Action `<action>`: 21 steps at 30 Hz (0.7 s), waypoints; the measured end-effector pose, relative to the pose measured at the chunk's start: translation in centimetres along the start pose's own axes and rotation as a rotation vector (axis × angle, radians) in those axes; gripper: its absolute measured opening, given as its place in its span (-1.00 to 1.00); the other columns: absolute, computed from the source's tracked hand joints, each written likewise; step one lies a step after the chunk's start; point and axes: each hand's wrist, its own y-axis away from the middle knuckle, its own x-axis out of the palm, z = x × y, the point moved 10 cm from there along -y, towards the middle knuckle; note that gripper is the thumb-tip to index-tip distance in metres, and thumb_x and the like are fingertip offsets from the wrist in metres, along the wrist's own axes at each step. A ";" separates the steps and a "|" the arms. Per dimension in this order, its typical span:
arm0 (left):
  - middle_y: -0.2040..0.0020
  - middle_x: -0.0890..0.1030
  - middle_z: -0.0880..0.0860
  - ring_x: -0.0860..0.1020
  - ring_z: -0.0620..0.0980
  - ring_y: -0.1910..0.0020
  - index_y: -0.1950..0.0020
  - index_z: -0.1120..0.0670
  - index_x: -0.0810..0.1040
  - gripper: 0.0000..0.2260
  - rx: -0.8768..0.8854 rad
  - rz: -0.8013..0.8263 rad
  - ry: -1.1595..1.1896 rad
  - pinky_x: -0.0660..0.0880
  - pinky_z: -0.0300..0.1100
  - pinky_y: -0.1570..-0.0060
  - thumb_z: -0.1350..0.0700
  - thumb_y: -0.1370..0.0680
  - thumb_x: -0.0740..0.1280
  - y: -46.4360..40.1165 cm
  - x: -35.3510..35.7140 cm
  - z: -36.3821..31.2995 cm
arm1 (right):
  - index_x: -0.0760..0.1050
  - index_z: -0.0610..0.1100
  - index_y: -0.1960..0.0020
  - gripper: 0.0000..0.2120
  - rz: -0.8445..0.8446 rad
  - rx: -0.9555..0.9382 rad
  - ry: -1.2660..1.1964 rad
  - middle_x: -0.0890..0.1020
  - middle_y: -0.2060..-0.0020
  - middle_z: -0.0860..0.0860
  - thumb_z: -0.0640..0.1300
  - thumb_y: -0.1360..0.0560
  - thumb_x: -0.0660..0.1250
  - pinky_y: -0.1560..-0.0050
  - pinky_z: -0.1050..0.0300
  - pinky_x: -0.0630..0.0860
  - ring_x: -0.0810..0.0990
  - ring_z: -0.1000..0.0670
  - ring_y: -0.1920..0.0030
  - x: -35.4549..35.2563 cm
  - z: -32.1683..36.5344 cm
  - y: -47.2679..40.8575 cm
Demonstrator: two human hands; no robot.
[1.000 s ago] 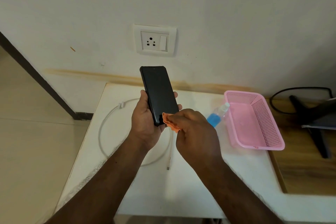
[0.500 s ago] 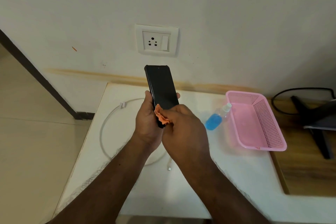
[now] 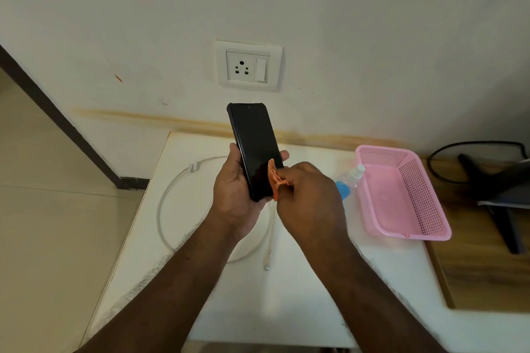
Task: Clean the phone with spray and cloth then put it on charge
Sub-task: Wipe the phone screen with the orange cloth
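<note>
Left hand (image 3: 233,195) grips the black phone (image 3: 255,149) upright, screen dark and glossy. Right hand (image 3: 308,198) pinches a crumpled orange cloth (image 3: 274,178), seemingly touching the screen's lower edge.

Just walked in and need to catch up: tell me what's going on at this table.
A person is cleaning a phone. The left hand grips it upright above the white table, while the right hand pinches an orange cloth against the lower part of the dark screen. The spray bottle lies beside the pink basket. The white charging cable lies looped on the table, not plugged into the phone.
</note>
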 end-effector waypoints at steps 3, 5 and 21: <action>-0.29 0.57 0.31 0.59 0.22 -0.18 -0.41 0.04 0.52 -0.42 -0.012 0.000 0.033 0.48 0.15 -0.28 -0.29 -0.65 -0.03 -0.1 -0.2 0.2 | 0.50 0.04 -0.30 -0.69 0.004 -0.020 -0.038 0.57 -0.17 0.03 0.01 -0.57 0.28 -0.17 0.19 0.48 0.58 0.02 -0.06 0.9 1.4 1.1; -0.31 0.56 0.30 0.57 0.23 -0.15 -0.45 0.07 0.47 -0.39 -0.033 0.005 0.067 0.48 0.14 -0.26 -0.30 -0.64 -0.01 0.0 -0.1 0.2 | 0.47 0.07 -0.34 -0.67 0.025 -0.029 -0.063 0.55 -0.24 0.04 0.03 -0.58 0.26 -0.22 0.14 0.47 0.57 0.01 -0.12 1.6 2.3 1.7; -0.32 0.57 0.28 0.56 0.23 -0.27 -0.35 0.05 0.58 -0.38 -0.039 0.010 0.071 0.46 0.11 -0.31 -0.30 -0.64 -0.04 0.2 -0.1 0.0 | 0.62 0.02 -0.14 -0.79 -0.098 -0.038 -0.107 0.59 0.08 0.07 -0.01 -0.55 0.30 0.14 0.39 0.38 0.53 0.08 0.15 -1.0 -0.3 0.9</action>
